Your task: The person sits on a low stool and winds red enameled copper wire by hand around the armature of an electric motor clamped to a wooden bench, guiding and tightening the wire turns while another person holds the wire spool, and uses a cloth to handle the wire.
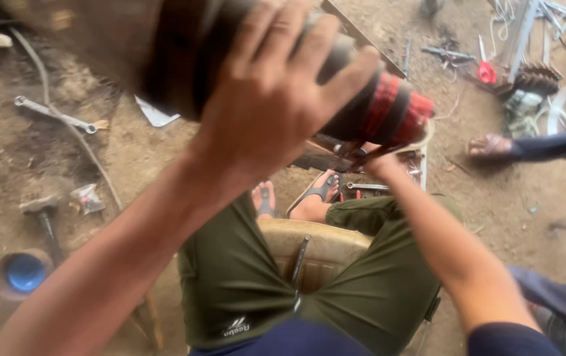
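Two hands are showing: the left hand (276, 99) and the right hand (378, 161), both gripping one big dark cylinder (243, 59) with a red-banded end. One wrench (55, 114) is lying on the dirt, and one hammer (44, 217) is lying near one blue cap (24, 271). One pair of red-handled scissors (486, 69) is lying farther off. One stool (316, 250) is sitting under the person.

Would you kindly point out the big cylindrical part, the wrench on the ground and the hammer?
big cylindrical part (388, 112), head view, on its red-wound end.
wrench (55, 114), head view, mid-shaft, lying on the dirt.
hammer (40, 204), head view, on its head.
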